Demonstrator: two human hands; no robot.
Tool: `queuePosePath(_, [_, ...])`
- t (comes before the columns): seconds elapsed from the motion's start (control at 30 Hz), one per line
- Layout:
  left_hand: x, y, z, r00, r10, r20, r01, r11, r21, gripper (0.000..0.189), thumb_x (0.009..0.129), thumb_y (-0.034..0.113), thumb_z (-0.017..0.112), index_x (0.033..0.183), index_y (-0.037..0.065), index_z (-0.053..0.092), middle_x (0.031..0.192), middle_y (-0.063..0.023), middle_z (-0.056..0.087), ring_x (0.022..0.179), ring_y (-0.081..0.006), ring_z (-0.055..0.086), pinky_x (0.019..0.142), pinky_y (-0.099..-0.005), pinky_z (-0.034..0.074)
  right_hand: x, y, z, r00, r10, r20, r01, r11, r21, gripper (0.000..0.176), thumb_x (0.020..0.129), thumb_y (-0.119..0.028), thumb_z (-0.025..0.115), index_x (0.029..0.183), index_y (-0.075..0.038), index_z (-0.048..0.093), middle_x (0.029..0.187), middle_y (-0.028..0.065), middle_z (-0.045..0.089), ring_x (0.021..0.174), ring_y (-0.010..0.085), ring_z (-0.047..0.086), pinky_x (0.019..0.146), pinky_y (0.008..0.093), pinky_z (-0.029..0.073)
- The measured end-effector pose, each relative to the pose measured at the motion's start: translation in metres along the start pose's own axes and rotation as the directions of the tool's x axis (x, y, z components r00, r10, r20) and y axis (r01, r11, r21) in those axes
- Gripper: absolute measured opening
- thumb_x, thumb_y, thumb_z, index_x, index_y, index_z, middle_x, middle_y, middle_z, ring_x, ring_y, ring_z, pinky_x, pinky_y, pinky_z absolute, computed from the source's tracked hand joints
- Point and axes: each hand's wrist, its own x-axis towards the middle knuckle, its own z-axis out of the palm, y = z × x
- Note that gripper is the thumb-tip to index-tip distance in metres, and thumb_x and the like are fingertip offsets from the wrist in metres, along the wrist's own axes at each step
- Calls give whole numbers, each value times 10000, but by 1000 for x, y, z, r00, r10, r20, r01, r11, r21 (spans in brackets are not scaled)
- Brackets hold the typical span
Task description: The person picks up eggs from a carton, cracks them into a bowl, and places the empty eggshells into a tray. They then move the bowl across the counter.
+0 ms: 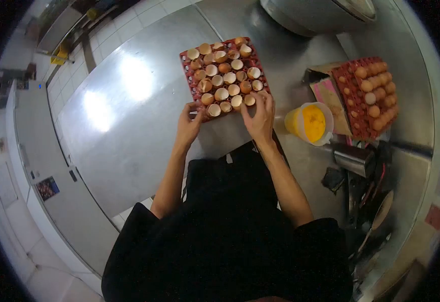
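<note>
A red egg tray point(193, 91) lies on the metal table in front of me, filled with several cracked, hollow eggshells point(229, 78). My left hand point(190, 125) grips the tray's near left corner, its fingers bent over the edge. At the near right corner, my right hand point(260, 122) is closed on the tray, thumb in front and fingers along the side. Its fingertips are close to the eggshells there. To the right of my right hand stands a translucent plastic jug point(329, 117) holding yellow egg point(312, 123).
Stacked red trays of whole brown eggs point(376, 95) sit at the right beside torn cardboard point(333, 103). Nearer are a metal cup point(354, 159), a wooden spoon point(382, 211) and dark utensils. A large metal pot point(305, 15) stands at the back of the metal table point(129, 131).
</note>
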Motion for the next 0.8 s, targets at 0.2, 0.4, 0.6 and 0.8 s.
queuePosePath(0.2, [14,17,-5,990,141,-28,-141,990,9,379,1073,259,736,1358,28,640,1198,-86,695,990,-182,713,797,-311,537,-1,71,38,878,478,21,-460,832,311,484,1085,-348,658,1420,-6,581,1377,273,649,1298,459,611,1121,489,481])
queuePosePath(0.4, [9,81,24,953,289,90,-294,955,40,368,1080,200,720,1357,-6,596,1210,-97,659,1017,-187,666,847,-324,567,3,0,-48,949,203,-243,-179,977,115,505,968,-206,773,1417,-47,608,1332,251,665,1283,455,619,1120,507,484])
queuePosePath(0.6, [4,132,80,853,461,244,-480,877,20,357,1064,157,727,1377,34,608,1171,-75,679,978,-150,657,825,-299,544,22,67,-252,854,134,-502,-297,919,-260,454,910,-178,808,1318,-47,659,1226,184,664,1194,419,636,1034,516,508])
queuePosePath(0.8, [3,171,176,671,501,547,-582,813,-31,384,1018,120,755,1375,49,633,1178,-56,699,919,-128,651,747,-278,520,19,167,-351,870,284,-403,-473,714,-517,470,932,-235,829,1307,-31,634,1250,206,670,1137,399,664,993,479,537])
